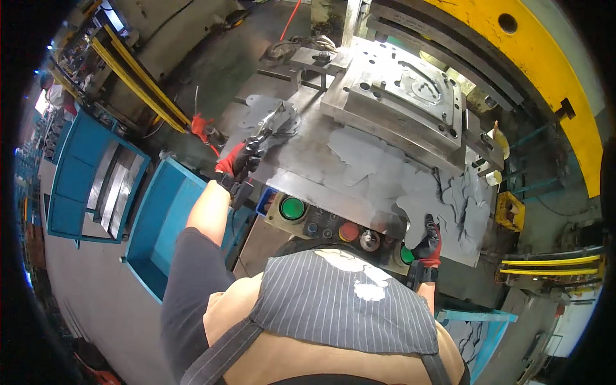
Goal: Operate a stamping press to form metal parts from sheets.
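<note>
Left hand, in a red-and-black glove, is closed around a metal hand tool, its far end over the flat grey sheet pieces at the left end of the metal worktable; whether the tool grips a piece, can't tell. Right hand, same kind of glove, is at the near right edge of the table, fingers on a flat grey irregular blank; pinched or only resting, can't tell. More grey blanks lie overlapped just right of it, and a wide grey sheet lies mid-table in front of the steel die block. Yellow press frame upper right. Control panel along the table's near side: green button on the left, red button mid-panel, second green button beside right hand. Open blue bin stands left of the person, yellow basket right of the table.
</note>
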Available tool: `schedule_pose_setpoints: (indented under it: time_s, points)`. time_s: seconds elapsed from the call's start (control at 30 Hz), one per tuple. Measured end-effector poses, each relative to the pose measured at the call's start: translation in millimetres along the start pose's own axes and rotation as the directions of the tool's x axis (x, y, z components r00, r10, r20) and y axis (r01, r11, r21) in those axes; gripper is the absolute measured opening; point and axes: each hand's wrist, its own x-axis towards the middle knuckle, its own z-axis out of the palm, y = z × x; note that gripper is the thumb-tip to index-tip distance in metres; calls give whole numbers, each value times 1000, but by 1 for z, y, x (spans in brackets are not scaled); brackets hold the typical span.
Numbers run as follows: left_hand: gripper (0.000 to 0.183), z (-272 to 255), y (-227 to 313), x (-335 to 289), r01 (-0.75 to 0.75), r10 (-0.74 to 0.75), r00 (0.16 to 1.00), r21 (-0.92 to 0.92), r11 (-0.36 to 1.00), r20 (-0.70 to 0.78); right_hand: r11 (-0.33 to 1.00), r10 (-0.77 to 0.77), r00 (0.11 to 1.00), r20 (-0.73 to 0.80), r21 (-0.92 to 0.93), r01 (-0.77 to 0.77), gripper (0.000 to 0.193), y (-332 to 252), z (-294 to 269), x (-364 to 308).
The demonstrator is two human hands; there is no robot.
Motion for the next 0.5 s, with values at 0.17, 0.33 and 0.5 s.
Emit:
schedule_pose_setpoints:
  time_s: [0.17,0.33,0.5]
  points:
    - [18,-20,1,12,18,-7,992,-86,996,124,995,-4,999,32,97,1,33,13,-11,1]
    - [25,-23,8,19,156,-158,982,31,987,102,995,-76,997,17,-69,77,35,17,-15,0]
    - [11,6,19,-3,51,-41,998,288,956,-41,63,-404,799,446,-857,511,42,3,22,4]
